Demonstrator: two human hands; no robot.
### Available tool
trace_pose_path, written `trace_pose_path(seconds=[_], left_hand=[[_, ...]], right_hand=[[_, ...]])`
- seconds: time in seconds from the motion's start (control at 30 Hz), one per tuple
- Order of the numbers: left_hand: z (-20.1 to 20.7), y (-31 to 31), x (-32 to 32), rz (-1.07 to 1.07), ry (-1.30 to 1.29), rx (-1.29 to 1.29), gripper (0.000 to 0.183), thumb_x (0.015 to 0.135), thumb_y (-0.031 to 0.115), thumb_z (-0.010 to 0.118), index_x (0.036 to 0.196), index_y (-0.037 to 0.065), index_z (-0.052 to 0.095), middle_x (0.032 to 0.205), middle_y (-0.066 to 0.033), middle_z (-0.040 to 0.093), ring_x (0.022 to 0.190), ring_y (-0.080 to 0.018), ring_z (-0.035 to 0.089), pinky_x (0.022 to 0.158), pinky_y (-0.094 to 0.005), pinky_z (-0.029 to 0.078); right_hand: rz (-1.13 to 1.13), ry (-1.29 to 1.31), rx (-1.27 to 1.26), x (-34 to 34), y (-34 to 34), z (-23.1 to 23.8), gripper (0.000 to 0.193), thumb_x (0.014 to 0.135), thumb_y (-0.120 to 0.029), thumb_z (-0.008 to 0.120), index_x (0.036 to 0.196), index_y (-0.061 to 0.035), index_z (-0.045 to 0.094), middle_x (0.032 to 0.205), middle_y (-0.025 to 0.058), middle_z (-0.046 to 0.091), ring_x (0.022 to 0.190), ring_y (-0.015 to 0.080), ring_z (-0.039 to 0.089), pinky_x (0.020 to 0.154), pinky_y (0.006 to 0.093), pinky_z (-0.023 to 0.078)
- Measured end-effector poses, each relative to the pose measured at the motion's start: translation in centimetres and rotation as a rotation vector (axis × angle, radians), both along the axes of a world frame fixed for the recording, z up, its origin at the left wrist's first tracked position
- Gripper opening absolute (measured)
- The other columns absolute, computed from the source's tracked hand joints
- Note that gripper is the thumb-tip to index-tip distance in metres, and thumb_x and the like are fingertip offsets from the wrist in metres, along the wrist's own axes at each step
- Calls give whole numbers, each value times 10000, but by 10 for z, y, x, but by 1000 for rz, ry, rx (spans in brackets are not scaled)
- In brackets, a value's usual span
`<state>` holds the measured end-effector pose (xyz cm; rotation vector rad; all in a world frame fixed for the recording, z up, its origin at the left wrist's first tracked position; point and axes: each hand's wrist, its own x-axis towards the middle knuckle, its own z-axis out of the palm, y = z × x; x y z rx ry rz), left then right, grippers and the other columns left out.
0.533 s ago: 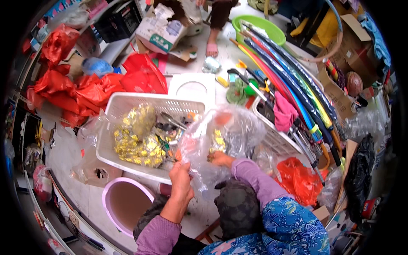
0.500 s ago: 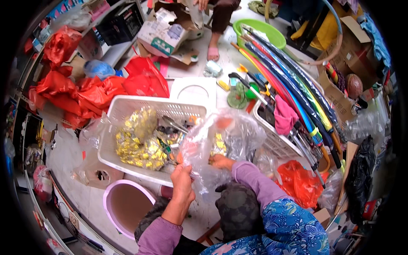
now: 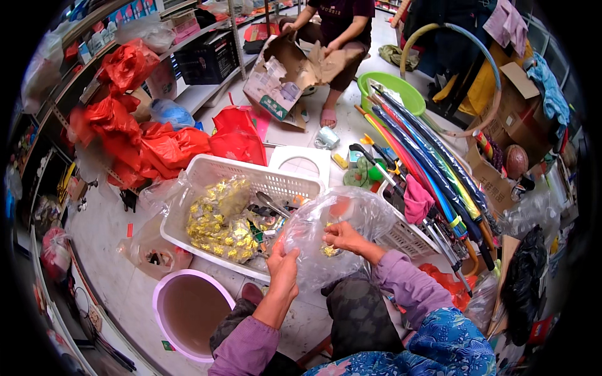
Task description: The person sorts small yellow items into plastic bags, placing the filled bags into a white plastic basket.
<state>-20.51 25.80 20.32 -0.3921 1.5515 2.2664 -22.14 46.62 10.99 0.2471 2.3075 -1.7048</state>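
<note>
A clear plastic bag hangs open and puffed out between my hands, above the near right end of a white plastic basket. The fingers of my left hand are closed on its left edge. My right hand is at the bag's right side, its fingertips pinched together; what is between them is too small to make out. Some gold bits show just under that hand. Inside the basket lie a clear bag of gold-yellow pieces, a metal spoon and mixed small items.
A lilac bucket with murky water stands at near left. Red plastic bags pile up at left. Several umbrellas lean across a second basket and a green basin at right. Farther off, a person handles a torn cardboard box.
My right hand has lifted and moved rightward, away from the bag's lower part. The bag has spread wider and rounder. The view has tilted up, showing more of the person with the box.
</note>
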Motion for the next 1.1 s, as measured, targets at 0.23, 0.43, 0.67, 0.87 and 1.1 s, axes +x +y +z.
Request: trace_pose_path(seconds=[0.23,0.43,0.67,0.87,1.1], left_hand=[[42,-16,-3,86,-3,55,525,853,106,535,1293,-94,332,1212,-165,469,1135,-202,457,942,-303,370],[49,-32,-7,187,1,184,365,892,159,497,1198,-41,477,1122,-85,541,1033,-144,514,865,-275,412],[53,-41,-5,158,47,200,283,900,188,514,1150,58,542,1045,11,559,918,-47,472,743,-195,346],[63,-42,-1,130,43,144,217,855,210,537,1060,140,548,1037,33,533,995,-57,451,800,-250,337],[53,-30,-9,145,60,142,185,910,187,523,1034,51,535,969,-20,574,883,-91,541,759,-234,428]], right_hand=[[103,262,-158,-19,-90,180,369,809,-146,606,1075,106,565,843,115,644,818,135,614,685,251,494],[-155,484,-469,-20,-165,174,394,816,-91,603,1159,83,520,1001,140,631,901,152,599,816,255,482],[-270,167,-752,-21,-160,154,436,827,-74,584,1181,131,434,843,125,619,740,141,603,660,247,493],[-127,176,-705,-11,-171,154,420,838,-85,580,1186,106,441,856,111,619,733,121,593,616,222,486],[-93,187,-641,-3,-155,169,419,869,-125,567,1200,94,435,942,118,632,644,60,550,445,167,413]])
